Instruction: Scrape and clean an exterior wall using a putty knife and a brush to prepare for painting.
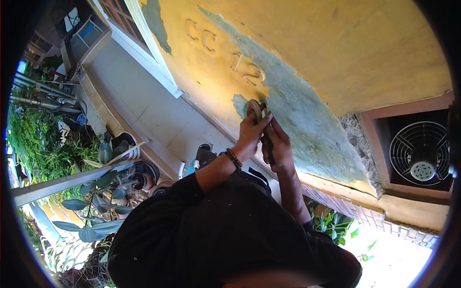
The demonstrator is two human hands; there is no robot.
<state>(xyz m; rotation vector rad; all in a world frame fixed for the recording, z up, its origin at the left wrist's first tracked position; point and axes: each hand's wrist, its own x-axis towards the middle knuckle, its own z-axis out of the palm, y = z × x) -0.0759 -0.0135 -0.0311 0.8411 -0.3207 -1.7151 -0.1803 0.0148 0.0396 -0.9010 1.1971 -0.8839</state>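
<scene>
My left hand, with a beaded bracelet at the wrist, is closed around a rounded brown object of unclear kind; its thumb lies by the blade of a hand tool. That tool's dark handle is in the grip of my right hand. Its narrow metal end points at the yellow painted wall, where the paint borders a bare grey patch. Whether the tip touches the wall cannot be told. Raised characters stand on the wall just above my hands.
A fan sits in a framed wall opening at right. At left are a white window frame, a tiled walkway with a raised edge, a pale rail and potted plants. A brick ledge runs along the wall's foot.
</scene>
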